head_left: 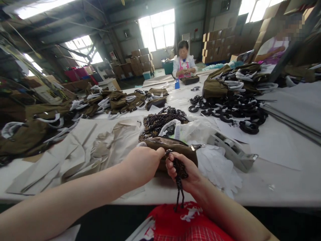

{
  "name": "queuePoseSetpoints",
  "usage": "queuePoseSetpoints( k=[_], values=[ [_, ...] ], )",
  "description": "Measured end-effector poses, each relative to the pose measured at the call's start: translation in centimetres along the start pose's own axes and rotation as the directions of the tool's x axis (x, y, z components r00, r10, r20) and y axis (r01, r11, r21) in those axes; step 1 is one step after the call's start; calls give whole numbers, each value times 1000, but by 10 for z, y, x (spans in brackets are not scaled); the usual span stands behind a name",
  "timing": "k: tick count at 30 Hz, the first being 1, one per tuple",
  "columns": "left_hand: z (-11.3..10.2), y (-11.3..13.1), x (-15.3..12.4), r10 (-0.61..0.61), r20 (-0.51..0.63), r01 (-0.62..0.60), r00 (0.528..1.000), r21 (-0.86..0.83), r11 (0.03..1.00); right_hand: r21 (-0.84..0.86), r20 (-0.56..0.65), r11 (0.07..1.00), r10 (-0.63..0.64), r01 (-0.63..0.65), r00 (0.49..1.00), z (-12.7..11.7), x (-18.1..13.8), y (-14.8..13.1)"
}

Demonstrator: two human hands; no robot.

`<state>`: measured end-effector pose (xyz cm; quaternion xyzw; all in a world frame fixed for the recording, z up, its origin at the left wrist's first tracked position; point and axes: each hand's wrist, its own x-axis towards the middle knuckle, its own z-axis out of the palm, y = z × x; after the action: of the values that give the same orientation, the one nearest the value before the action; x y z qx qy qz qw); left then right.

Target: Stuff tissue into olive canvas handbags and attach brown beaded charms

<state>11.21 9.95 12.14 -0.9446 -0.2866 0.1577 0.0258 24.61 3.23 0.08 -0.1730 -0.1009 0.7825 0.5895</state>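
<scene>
A small olive-brown handbag [193, 154] with a zipped top edge and a white-wrapped handle [177, 129] stands in front of me on the table. My right hand [190, 175] is closed around a bundle of dark braided cord [179, 172], whose two ends dangle below. A small metal clasp [169, 152] shows at the top of the bundle, between both hands. My left hand [141, 164] is closed against the front left of the bag, its thumb at the clasp. What its other fingers grip is hidden.
Behind the bag lies a heap of patterned cords [160, 120]. A tape dispenser [230, 152] and white gloves [215, 167] are at right, coiled black straps [225, 113] beyond. Olive bags [117, 102] and paper sheets [75, 147] cover the left. One person [185, 65] sits opposite; another [272, 50] is far right.
</scene>
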Motion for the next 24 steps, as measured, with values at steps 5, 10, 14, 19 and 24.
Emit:
queuePoseSetpoints(
  k=[5,10,14,19,24],
  values=[
    [-5,-27,3,49,241,148,969,-729,668,-257,111,932,-234,256,966,5,-4,-5],
    [-12,-55,-1,47,140,104,989,-888,448,-912,289,77,-574,402,766,12,-29,-42],
    [-11,-67,-6,94,91,34,991,-875,483,-779,608,-572,-590,256,531,26,-40,-79],
    [-13,-64,-8,290,65,-112,955,-826,553,-572,627,-758,-157,314,763,55,-7,-99],
    [-4,-44,-37,310,65,-156,948,-756,636,-440,524,-818,101,371,846,82,4,-88]
  ],
)
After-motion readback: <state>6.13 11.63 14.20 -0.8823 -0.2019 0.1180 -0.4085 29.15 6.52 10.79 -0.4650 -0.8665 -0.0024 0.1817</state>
